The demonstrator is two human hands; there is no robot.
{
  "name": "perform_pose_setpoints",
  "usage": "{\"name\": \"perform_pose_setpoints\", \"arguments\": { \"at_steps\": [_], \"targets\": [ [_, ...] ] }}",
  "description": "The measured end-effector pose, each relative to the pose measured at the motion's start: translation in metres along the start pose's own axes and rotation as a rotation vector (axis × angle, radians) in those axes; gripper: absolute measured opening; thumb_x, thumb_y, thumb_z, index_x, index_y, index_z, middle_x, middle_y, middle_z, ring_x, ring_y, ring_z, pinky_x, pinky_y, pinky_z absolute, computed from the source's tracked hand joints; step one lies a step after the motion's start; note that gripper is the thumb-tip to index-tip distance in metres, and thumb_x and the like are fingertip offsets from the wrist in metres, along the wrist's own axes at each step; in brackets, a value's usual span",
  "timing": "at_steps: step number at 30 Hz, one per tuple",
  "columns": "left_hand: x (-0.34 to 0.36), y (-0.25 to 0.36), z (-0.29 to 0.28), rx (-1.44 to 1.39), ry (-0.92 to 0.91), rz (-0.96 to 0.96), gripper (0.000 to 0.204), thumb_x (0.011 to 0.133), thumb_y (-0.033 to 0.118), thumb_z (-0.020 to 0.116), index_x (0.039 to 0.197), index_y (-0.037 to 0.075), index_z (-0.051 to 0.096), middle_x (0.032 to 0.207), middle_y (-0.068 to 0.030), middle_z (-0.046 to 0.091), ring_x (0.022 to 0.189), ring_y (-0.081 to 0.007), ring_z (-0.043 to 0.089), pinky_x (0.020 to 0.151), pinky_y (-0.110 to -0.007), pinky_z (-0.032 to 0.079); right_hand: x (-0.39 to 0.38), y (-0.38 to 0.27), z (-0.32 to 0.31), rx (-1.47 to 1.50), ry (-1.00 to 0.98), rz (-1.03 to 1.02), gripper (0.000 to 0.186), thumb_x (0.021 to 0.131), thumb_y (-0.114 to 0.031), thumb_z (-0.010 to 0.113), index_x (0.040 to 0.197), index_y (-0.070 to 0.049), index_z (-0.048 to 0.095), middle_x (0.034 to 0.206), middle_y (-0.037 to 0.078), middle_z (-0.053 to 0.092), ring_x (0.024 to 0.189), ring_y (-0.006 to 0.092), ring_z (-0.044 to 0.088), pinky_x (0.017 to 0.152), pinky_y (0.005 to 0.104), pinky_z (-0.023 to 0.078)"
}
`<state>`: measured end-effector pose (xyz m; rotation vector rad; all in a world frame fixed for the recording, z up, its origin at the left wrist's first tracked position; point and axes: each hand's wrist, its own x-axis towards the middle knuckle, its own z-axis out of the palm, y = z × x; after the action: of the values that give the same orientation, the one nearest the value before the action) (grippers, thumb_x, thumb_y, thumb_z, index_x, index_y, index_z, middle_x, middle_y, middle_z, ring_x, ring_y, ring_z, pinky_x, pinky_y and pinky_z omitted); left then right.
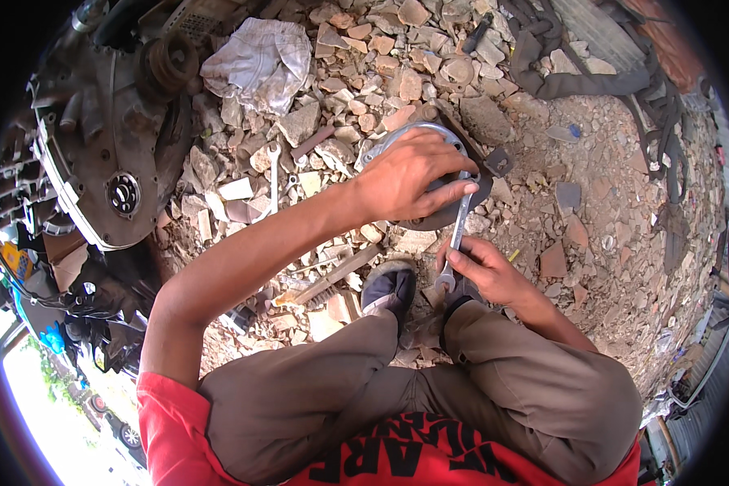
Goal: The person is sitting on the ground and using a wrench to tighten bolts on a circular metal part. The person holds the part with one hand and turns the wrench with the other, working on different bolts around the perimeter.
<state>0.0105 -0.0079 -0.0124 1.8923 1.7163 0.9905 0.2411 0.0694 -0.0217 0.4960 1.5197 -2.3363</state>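
Observation:
A round grey metal part with a bright rim lies on the rubble in front of my feet. My left hand reaches over it and covers much of its top. Thumb and forefinger of that hand close around the far end of a silver combination wrench. Lower down, my right hand is closed on the same wrench, its thumb along the shaft. The wrench's open-ended jaw points back toward my shoes. Whatever sits under the far end is hidden by my left fingers.
A second wrench lies on the broken stones to the left. Beyond it are a whitish cloth and a large engine casing. Dark straps lie at the far right. A wooden stick rests near my left shoe.

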Motion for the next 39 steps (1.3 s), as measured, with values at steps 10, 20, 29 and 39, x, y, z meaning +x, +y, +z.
{"name": "perform_pose_setpoints", "arguments": {
  "at_steps": [10, 20, 29, 39],
  "targets": [
    [0.006, 0.011, -0.009, 0.005, -0.142, -0.074, 0.022, 0.084, 0.024, 0.077, 0.099, 0.008, 0.076, 0.09, -0.011, 0.071, 0.104, -0.0289, 0.063, 0.108, -0.044, 0.039, 0.002, 0.004, 0.003, -0.06, -0.042, -0.029, 0.032, 0.107, -0.029, 0.05, 0.104, -0.001, 0.064, 0.092, 0.002, 0.063, 0.086, 0.0103, 0.056, 0.079, 0.0287, 0.047],
    [0.017, 0.007, -0.015, 0.0, -0.2, -0.062, 0.016, 0.083, 0.019, 0.079, 0.092, 0.007, 0.074, 0.088, -0.0049, 0.068, 0.092, -0.0235, 0.064, 0.1, -0.041, 0.04, 0.01, 0.002, 0.012, 0.11, -0.086, 0.039, 0.034, 0.107, -0.033, 0.05, 0.106, -0.002, 0.066, 0.091, 0.0, 0.063, 0.084, 0.0084, 0.055, 0.077, 0.0277, 0.046],
    [0.018, 0.003, -0.013, -0.003, -0.201, -0.046, 0.017, 0.083, 0.021, 0.079, 0.089, 0.007, 0.072, 0.084, -0.0058, 0.066, 0.088, -0.0251, 0.062, 0.092, -0.04, 0.04, 0.01, 0.019, 0.012, 0.12, -0.065, -0.024, 0.04, 0.11, -0.035, 0.042, 0.102, -0.002, 0.063, 0.088, 0.001, 0.061, 0.085, 0.0094, 0.055, 0.081, 0.0282, 0.045],
    [0.017, 0.003, -0.013, -0.027, -0.188, -0.077, 0.018, 0.083, 0.023, 0.078, 0.09, 0.007, 0.071, 0.086, -0.0066, 0.066, 0.091, -0.0268, 0.061, 0.092, -0.04, 0.04, 0.01, 0.013, 0.01, 0.211, -0.13, -0.014, 0.037, 0.11, -0.034, 0.044, 0.103, -0.003, 0.063, 0.089, -0.001, 0.06, 0.083, 0.007, 0.056, 0.078, 0.0271, 0.047]
  ]
}}
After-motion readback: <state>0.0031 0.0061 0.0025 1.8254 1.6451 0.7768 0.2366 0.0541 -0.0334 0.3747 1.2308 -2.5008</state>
